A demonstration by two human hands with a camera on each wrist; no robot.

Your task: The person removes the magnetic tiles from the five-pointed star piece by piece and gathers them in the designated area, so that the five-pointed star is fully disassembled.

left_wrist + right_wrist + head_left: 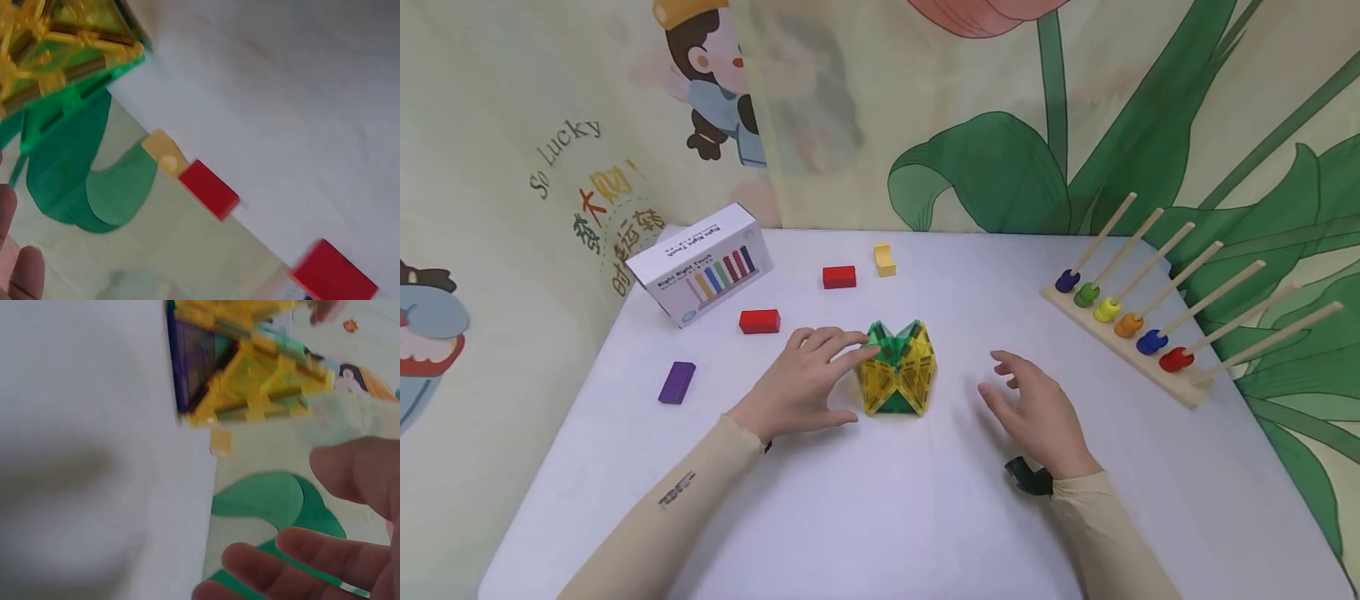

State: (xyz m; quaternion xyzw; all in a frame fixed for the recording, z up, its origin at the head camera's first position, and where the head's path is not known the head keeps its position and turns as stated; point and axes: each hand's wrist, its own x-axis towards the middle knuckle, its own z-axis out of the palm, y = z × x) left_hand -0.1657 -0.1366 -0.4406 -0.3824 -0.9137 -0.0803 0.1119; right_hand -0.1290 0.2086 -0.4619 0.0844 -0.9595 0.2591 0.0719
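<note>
In the middle of the white table stands a built shape of see-through yellow and green magnetic tiles (898,371), with pointed corners at its top. Just left of it is my left hand (808,379), fingers loosely bent and thumb spread below; its fingertips overlap the upper left of the shape, and I cannot tell whether they touch. My right hand (1037,408) hovers to the right, apart from the shape, holding nothing. The right wrist view shows the tile shape (262,375) beyond the spread thumb and fingers. A purple panel shows in its side there.
Red blocks (839,277) (760,322), a yellow curved block (884,260) and a purple block (677,382) lie behind and left. A printed box (700,264) stands at the back left. A wooden peg rack (1127,342) with coloured beads is at right.
</note>
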